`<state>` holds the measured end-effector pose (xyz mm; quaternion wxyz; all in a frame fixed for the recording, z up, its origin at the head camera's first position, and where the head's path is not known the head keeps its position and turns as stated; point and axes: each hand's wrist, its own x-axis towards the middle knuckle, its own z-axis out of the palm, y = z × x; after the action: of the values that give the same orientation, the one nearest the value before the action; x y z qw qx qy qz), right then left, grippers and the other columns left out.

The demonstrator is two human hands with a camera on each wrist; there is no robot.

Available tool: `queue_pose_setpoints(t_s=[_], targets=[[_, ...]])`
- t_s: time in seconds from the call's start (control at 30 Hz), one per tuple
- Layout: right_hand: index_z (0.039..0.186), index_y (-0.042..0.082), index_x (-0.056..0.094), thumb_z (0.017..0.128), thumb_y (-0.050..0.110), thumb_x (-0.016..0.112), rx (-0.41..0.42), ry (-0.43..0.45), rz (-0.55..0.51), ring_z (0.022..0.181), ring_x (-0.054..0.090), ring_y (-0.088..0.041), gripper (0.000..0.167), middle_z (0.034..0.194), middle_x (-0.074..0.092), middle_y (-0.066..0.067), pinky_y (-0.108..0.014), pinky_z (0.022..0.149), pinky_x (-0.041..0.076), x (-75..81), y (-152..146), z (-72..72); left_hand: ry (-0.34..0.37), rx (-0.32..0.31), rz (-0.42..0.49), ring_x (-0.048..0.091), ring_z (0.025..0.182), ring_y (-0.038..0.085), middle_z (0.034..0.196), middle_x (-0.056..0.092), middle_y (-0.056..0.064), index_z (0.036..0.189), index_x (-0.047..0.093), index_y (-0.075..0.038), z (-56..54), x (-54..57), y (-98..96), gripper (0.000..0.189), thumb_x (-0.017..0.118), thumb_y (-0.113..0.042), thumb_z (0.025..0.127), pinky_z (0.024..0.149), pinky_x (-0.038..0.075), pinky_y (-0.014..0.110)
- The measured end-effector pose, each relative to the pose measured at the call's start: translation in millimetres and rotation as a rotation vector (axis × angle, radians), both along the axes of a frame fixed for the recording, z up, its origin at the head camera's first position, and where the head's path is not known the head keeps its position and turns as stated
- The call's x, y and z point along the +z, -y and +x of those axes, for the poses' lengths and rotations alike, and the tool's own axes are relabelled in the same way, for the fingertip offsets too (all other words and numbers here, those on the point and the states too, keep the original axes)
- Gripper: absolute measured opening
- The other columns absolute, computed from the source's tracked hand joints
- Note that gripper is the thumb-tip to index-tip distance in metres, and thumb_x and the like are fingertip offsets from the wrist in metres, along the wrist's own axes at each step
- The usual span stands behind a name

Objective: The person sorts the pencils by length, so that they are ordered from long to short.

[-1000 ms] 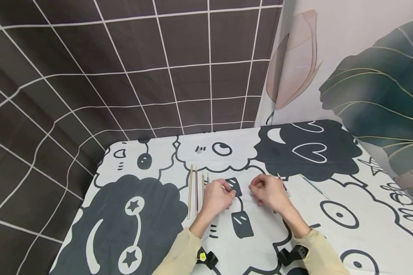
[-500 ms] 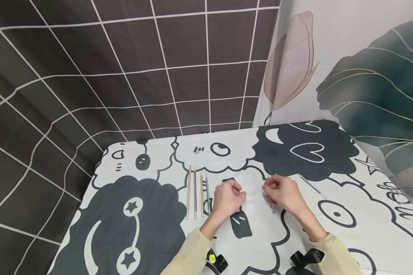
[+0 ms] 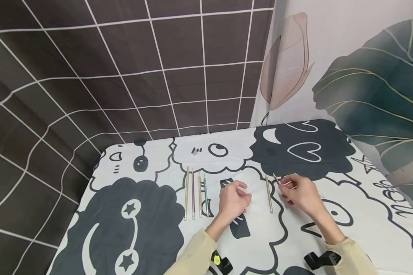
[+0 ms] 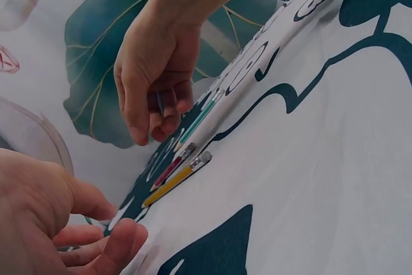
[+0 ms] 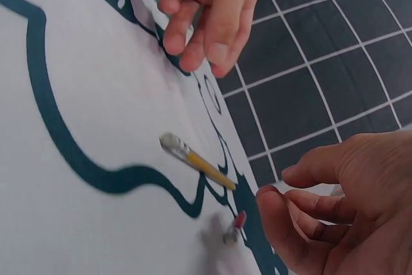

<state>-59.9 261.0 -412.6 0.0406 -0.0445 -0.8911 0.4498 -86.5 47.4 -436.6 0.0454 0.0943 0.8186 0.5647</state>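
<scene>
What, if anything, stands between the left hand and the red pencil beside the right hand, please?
A yellow pencil lies flat on the cloth between the left hand and that red pencil; a raised hand could probably clear it.

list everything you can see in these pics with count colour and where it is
Row of pencils: four, two yellow, one dark red, one teal, centre left of head view
Yellow pencil: one, yellow, right of centre
Red pencil: one, red, just right of that yellow pencil
Teal pencil: one, teal, right of the red one
Cloth: one, white with dark cartoon prints, under the pencils
Grid curtain: one, dark with white lines, back and left
Leaf-print backdrop: one, pale with green and pink, back right
Wrist cameras: two, black, one per wrist
Sleeves: two, cream, on both arms
Left hand: one, between pencil groups
Right hand: one, by the red pencil
</scene>
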Motion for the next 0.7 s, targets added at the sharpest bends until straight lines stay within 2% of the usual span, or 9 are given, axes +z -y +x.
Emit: queue_pose_setpoints(t_s=[0.23, 0.37, 0.5, 0.7], targets=[[0.102, -0.01, 0.063, 0.09, 0.0, 0.063, -0.034, -0.004, 0.037, 0.063, 0.069, -0.023, 0.016, 0.078, 0.07, -0.014, -0.03, 0.05, 0.054, -0.6, -21, 4.4, 0.008, 0.036, 0.012, 0.056, 0.037, 0.007, 0.068, 0.065, -0.002, 0.107, 0.07, 0.001, 1.4, 0.8, -16.8, 0.028, 0.075, 0.003, 0.079, 0.04, 0.046, 0.022], [0.103, -0.01, 0.063, 0.09, 0.001, 0.062, -0.056, -0.02, 0.057, 0.064, 0.069, -0.023, 0.017, 0.078, 0.07, -0.014, -0.029, 0.05, 0.054, -2.3, -29, 5.3, -0.011, 0.054, 0.042, 0.058, 0.041, 0.005, 0.078, 0.068, 0.005, 0.109, 0.071, 0.001, 3.0, -0.8, -24.7, 0.032, 0.075, 0.005, 0.078, 0.043, 0.046, 0.021], [0.102, -0.009, 0.063, 0.089, 0.002, 0.062, -0.077, -0.028, 0.071, 0.062, 0.068, -0.021, 0.017, 0.076, 0.07, -0.012, -0.029, 0.049, 0.054, -4.5, -34, 5.9, -0.035, 0.065, 0.078, 0.061, 0.046, 0.004, 0.086, 0.071, 0.011, 0.11, 0.071, 0.001, 4.3, -6.3, -31.4, 0.034, 0.076, 0.006, 0.076, 0.047, 0.047, 0.019], [0.102, -0.009, 0.064, 0.09, 0.002, 0.064, -0.093, -0.04, 0.075, 0.061, 0.068, -0.02, 0.016, 0.076, 0.068, -0.011, -0.029, 0.049, 0.053, -6.1, -40, 7.0, -0.095, 0.095, 0.075, 0.067, 0.056, 0.006, 0.087, 0.072, 0.01, 0.108, 0.071, 0.001, 6.7, -12.5, -39.0, 0.036, 0.079, 0.005, 0.073, 0.058, 0.05, 0.018]])
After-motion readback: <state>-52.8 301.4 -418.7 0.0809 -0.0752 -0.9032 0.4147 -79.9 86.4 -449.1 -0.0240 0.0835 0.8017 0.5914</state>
